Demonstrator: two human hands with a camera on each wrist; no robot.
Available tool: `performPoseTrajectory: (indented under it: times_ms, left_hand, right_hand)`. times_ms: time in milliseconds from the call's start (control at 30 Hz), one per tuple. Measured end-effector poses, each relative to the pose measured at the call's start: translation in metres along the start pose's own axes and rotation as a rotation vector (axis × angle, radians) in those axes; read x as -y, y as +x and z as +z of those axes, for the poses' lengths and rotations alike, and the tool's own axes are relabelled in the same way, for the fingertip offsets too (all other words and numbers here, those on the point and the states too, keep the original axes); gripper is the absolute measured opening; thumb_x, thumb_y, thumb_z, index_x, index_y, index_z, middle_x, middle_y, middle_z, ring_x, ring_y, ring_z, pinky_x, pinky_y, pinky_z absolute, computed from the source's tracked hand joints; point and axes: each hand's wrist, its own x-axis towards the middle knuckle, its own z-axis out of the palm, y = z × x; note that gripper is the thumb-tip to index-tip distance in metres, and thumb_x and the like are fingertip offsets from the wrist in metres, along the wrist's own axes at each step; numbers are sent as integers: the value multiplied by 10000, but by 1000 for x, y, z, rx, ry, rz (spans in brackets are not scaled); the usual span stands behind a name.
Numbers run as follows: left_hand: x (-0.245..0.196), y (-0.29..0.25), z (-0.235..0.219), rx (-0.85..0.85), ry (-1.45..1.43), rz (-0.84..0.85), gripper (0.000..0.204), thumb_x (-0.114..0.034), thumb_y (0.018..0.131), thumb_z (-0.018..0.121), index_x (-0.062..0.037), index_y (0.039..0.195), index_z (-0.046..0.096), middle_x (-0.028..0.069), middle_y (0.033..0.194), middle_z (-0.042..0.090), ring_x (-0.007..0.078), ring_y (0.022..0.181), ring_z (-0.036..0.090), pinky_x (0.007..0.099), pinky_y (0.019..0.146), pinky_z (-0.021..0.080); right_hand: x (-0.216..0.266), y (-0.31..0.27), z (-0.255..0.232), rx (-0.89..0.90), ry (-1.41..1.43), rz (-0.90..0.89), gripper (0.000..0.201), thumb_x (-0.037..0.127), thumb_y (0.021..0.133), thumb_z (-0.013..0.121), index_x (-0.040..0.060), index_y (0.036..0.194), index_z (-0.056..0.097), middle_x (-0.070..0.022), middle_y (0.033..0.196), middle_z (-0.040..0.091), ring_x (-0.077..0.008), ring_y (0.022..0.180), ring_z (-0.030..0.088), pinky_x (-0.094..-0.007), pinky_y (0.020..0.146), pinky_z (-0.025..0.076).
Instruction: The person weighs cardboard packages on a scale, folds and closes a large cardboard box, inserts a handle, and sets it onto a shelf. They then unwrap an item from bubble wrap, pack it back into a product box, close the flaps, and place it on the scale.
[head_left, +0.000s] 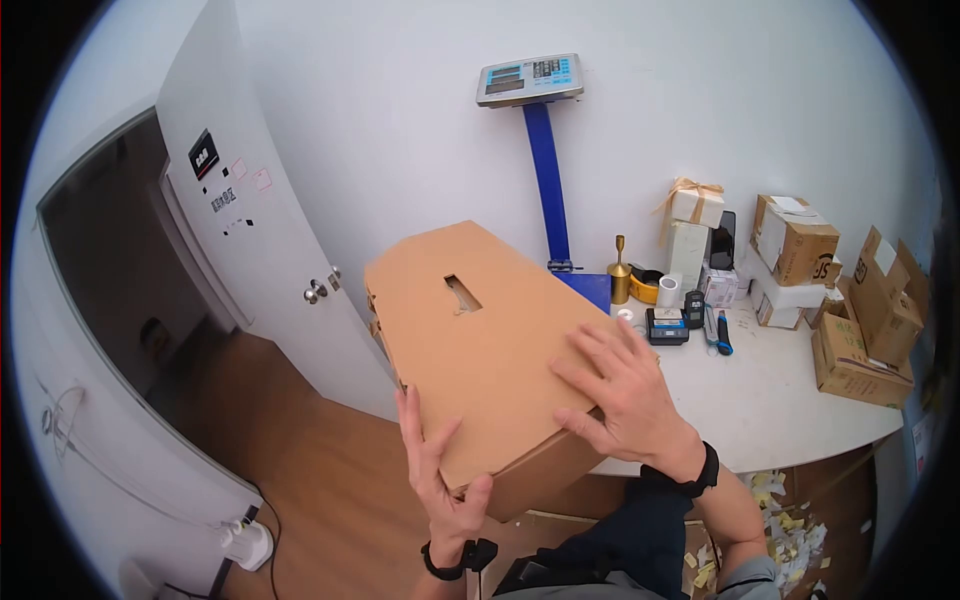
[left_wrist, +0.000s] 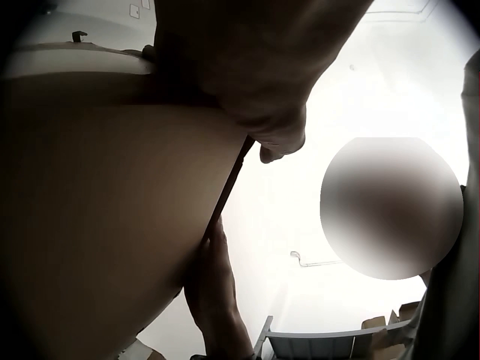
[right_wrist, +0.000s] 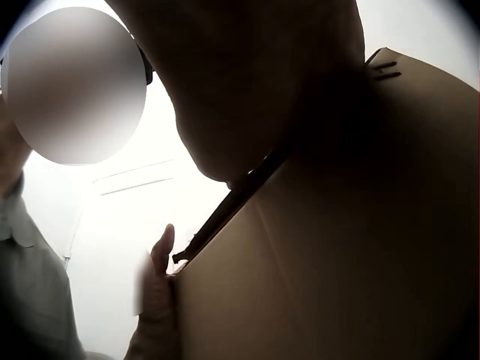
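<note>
A large brown cardboard box (head_left: 500, 350) stands in front of me, with a cut-out handle slot (head_left: 463, 294) in its upper panel. At its near left corner is my left hand (head_left: 447, 492), fingers extended along the left edge and thumb at the front corner. My right hand (head_left: 632, 402) rests on the near right edge, fingers spread over the upper panel. Both wrist views look up along the box's sides; the left one shows the right hand (left_wrist: 216, 300) at the far edge, the right one the left hand's thumb (right_wrist: 163, 251) beside the rim.
Behind the box rises a scale with a blue post (head_left: 545, 180) and display (head_left: 530, 80). On the white table (head_left: 770, 390) are a brass bell (head_left: 620, 278), tape, a blue-black knife (head_left: 724, 334) and several cartons (head_left: 865, 362). An open door (head_left: 250, 220) stands left; paper scraps (head_left: 795, 535) litter the floor.
</note>
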Motion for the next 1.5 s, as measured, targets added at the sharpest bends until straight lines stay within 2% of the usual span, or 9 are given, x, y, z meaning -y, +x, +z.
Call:
performPoseTrajectory:
  times_ms: [100, 233, 433, 633, 833, 933, 1067, 1333, 1500]
  left_hand:
    - [-4, 2, 20, 10, 87, 53, 500, -352, 868, 750, -8, 1207, 618, 359, 1615, 369, 591, 1551, 201, 658, 1232, 209]
    - [-14, 2, 70, -113, 118, 45, 441, -333, 901, 707, -13, 1177, 578, 337, 1646, 326, 547, 1571, 202, 643, 1242, 189]
    - [-14, 10, 126, 31, 57, 185, 590, -239, 932, 694, 22, 1433, 524, 359, 1646, 302, 572, 1559, 202, 666, 1235, 185]
    - [46, 33, 74, 90, 154, 413, 802, -126, 890, 717, -37, 1602, 359, 329, 1668, 292, 542, 1559, 237, 623, 1258, 213]
    - [149, 122, -38, 56, 477, 245, 1167, -493, 818, 871, -74, 1680, 206, 183, 1740, 227, 375, 1628, 130, 545, 1298, 180]
    - [188, 162, -72, 240, 546, 165, 1130, -666, 803, 798, -95, 1650, 315, 175, 1744, 220, 383, 1627, 115, 552, 1298, 178]
    - [215, 179, -80, 403, 491, 92, 1023, -737, 851, 704, -130, 1617, 401, 170, 1735, 242, 389, 1618, 151, 555, 1290, 206]
    - [209, 150, -72, 274, 369, -26, 993, -784, 878, 641, -144, 1605, 425, 166, 1685, 326, 373, 1573, 283, 546, 1269, 264]
    - [194, 137, -74, 298, 511, 46, 1081, -750, 811, 743, -125, 1619, 389, 196, 1692, 277, 404, 1561, 290, 570, 1245, 297]
  right_hand:
    - [1, -8, 1, -195, -201, 234, 635, 563, 951, 674, 65, 1345, 688, -322, 1572, 411, -510, 1507, 330, -686, 1213, 211]
    - [16, -7, 16, -333, -63, 259, 587, 454, 984, 640, 39, 1399, 648, -333, 1623, 341, -574, 1512, 276, -701, 1200, 222]
    - [-49, 10, 16, -299, 54, 268, 430, 273, 1019, 543, 7, 1330, 674, -316, 1584, 430, -514, 1517, 331, -571, 1236, 279]
    - [-68, 2, -5, -332, 142, 383, 372, 224, 1027, 555, -6, 1292, 680, -282, 1552, 495, -459, 1513, 383, -517, 1242, 299]
    - [-9, -1, -14, -328, -128, 83, 475, 283, 947, 720, 27, 1341, 650, -240, 1461, 572, -417, 1435, 499, -599, 1209, 334]
    - [-5, 4, -1, -212, -184, 72, 538, 298, 886, 796, 53, 1341, 647, -188, 1342, 620, -366, 1323, 585, -613, 1176, 377]
    - [-33, 8, 22, -310, -266, 64, 511, 246, 826, 843, 69, 1276, 675, -150, 1234, 629, -337, 1197, 619, -599, 1134, 424]
    - [-56, 27, 12, -365, -249, 11, 411, 246, 846, 827, 66, 1194, 703, -169, 1258, 615, -366, 1268, 589, -633, 1144, 407]
    - [-76, 32, 20, -549, -215, 173, 608, 193, 830, 865, 59, 1360, 598, -237, 1364, 548, -408, 1189, 599, -473, 985, 513]
